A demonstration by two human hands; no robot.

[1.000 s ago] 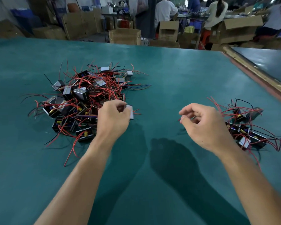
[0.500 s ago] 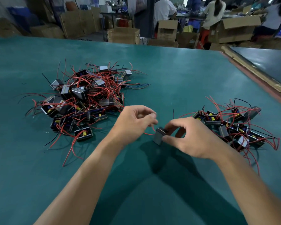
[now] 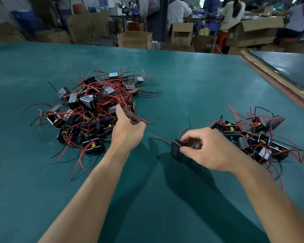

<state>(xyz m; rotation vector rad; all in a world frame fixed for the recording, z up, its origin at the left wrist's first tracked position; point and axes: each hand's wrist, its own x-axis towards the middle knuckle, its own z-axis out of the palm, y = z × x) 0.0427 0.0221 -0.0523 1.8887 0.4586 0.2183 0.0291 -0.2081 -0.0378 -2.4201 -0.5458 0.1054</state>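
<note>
Pinching a small black transformer [image 3: 176, 149] between thumb and fingers, the right hand [image 3: 209, 151] is well right of the big pile [image 3: 95, 106]; the left hand [image 3: 127, 130], fingers straight, touches that pile's near right edge.

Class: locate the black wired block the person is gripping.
Head view, right of centre: the right hand pinches the block just left of the smaller pile.

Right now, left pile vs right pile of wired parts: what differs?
The left pile holds many more parts than the right pile. The left pile is heaped and tangled; the right pile lies flatter and more spread out. The left hand reaches to the left pile; the right hand grips one part beside the right pile. Both hold black blocks with red and black leads.
</note>
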